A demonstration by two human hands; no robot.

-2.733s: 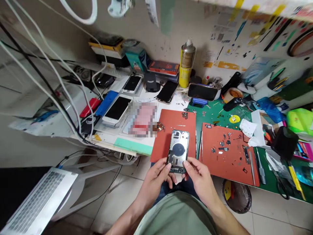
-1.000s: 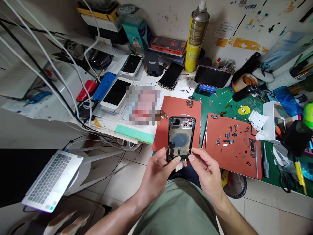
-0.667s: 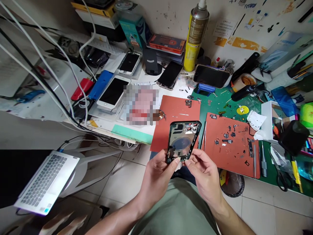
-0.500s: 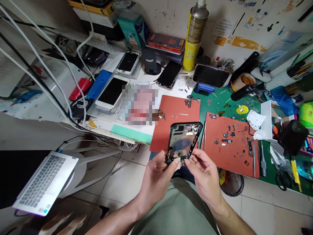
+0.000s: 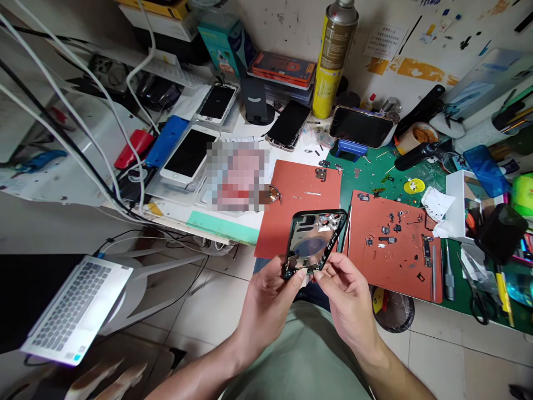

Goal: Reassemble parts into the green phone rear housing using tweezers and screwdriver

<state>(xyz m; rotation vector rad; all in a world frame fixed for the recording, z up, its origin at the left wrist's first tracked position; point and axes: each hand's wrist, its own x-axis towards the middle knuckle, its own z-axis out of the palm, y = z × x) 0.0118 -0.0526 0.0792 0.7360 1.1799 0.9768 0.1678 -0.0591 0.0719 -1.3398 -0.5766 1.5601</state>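
An opened phone housing [image 5: 306,233], dark-rimmed with a round coil area inside and camera rings at its far right corner, is held tilted above the bench's front edge. My left hand [image 5: 275,289] is closed on its near left corner, the thumb lying on the bottom edge. My right hand [image 5: 343,286] grips the near right corner, with thumb and fingertips pinched at the bottom rim. Some small dark part sits between the two thumbs, too small to name. Fingers behind the housing are hidden.
Brown-red mats [image 5: 308,183] lie on the bench; the right mat [image 5: 400,272] bears several small phone parts. Scissors [image 5: 483,303] and a screwdriver [image 5: 448,278] lie right. Beyond stand a yellow spray can [image 5: 333,61] and a propped phone [image 5: 361,126]. A laptop [image 5: 83,305] is lower left.
The view has shifted very slightly. Both hands keep the same hold on the phone housing, which has barely moved.
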